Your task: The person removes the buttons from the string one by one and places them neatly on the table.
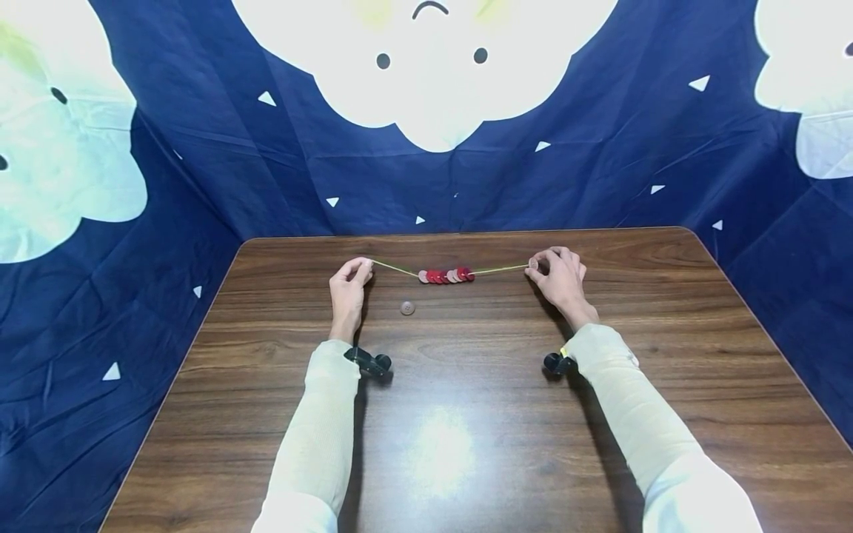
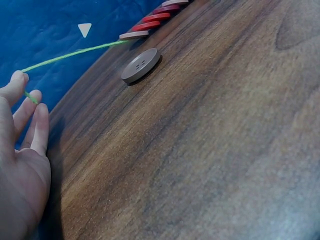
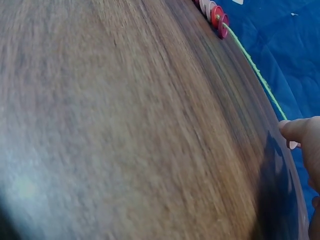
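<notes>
A yellow-green string (image 1: 395, 266) runs between the two hands, threaded through a row of red, dark red and pink buttons (image 1: 436, 277) at its middle. The row hangs low, close over the table. My left hand (image 1: 349, 292) pinches the string's left end between thumb and fingertips, and a short tail shows below the thumb in the left wrist view. On the other side, my right hand (image 1: 563, 281) pinches the string's right end, with a pale pink button (image 1: 533, 263) at its fingertips. A loose brown button (image 2: 141, 66) lies flat on the table near the left hand.
The brown wood-grain table (image 1: 466, 385) has its far edge just beyond both hands. Behind it and at the sides hangs a dark blue cloth (image 1: 373, 178) with white cloud shapes. A small black camera (image 1: 369, 361) is strapped at the left wrist, another (image 1: 558, 363) at the right.
</notes>
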The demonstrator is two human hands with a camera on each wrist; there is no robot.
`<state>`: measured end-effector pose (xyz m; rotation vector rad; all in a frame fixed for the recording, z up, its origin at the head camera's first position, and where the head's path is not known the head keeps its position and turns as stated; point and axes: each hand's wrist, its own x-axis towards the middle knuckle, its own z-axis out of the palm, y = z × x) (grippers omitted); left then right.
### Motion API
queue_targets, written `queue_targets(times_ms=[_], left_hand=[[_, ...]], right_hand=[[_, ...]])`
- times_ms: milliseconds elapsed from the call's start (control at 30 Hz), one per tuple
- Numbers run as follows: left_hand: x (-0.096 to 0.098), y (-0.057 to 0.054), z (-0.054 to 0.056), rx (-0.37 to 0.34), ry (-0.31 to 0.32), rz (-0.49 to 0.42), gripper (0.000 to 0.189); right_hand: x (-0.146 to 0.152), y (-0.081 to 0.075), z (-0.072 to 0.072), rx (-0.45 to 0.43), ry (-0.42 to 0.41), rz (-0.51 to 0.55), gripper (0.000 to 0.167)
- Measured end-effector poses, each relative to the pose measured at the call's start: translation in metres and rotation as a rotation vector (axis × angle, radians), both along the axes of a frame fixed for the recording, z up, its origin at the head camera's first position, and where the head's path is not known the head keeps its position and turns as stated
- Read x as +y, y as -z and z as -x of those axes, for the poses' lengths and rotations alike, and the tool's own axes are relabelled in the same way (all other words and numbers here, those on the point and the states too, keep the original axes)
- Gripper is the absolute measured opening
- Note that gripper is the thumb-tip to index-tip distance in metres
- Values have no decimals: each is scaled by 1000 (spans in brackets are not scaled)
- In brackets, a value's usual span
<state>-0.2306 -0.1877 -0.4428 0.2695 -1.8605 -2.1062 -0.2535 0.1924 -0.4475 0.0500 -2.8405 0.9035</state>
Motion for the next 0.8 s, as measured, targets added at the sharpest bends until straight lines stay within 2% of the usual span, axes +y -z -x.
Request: queue_targets(times_ms=[400,800], left_hand=[[0,-1,-1,-6,-9,-1,21],[0,1,1,0,-2,-8,21]], right_hand=[[-1,0,-2,28,-14,5,34],[-32,-8,-5,158,-129,28,25]])
